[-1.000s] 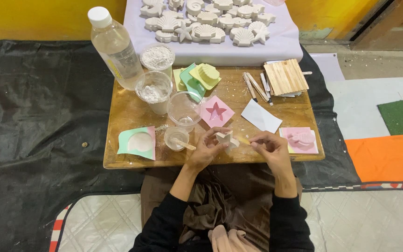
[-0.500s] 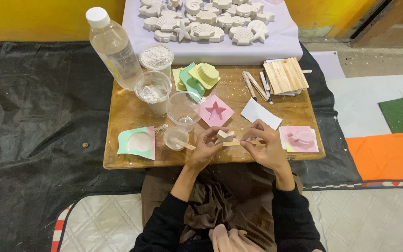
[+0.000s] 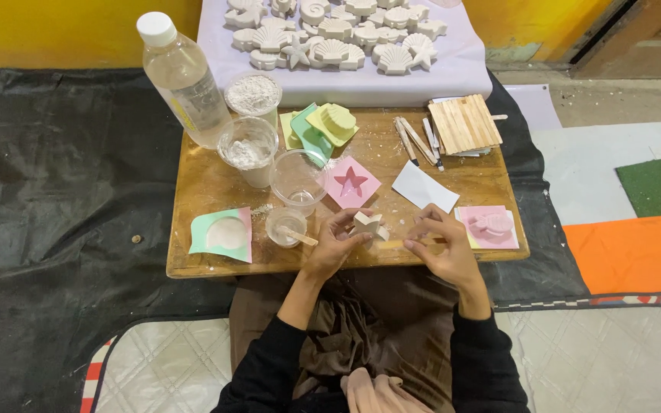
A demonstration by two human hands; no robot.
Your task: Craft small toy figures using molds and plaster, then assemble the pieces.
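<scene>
My left hand (image 3: 336,246) grips a small pale plaster piece (image 3: 367,224) just above the front edge of the low wooden table (image 3: 208,183). My right hand (image 3: 444,246) pinches a thin wooden stick (image 3: 401,244) that points toward the plaster piece. An empty pink mold with a star-shaped hollow (image 3: 351,182) lies just behind my hands. A small cup with a stick in it (image 3: 286,226) stands left of my left hand.
A filled green mold (image 3: 223,233) sits front left, a filled pink mold (image 3: 490,226) front right. Clear cups (image 3: 298,177), powder cups (image 3: 248,147), a water bottle (image 3: 183,76), stacked molds (image 3: 323,126), wooden sticks (image 3: 462,122) and white paper (image 3: 424,187) crowd the table. Plaster shells (image 3: 330,30) lie behind.
My right hand has drawn in from the right toward my left hand. The plaster piece is now raised and turned in my left fingers.
</scene>
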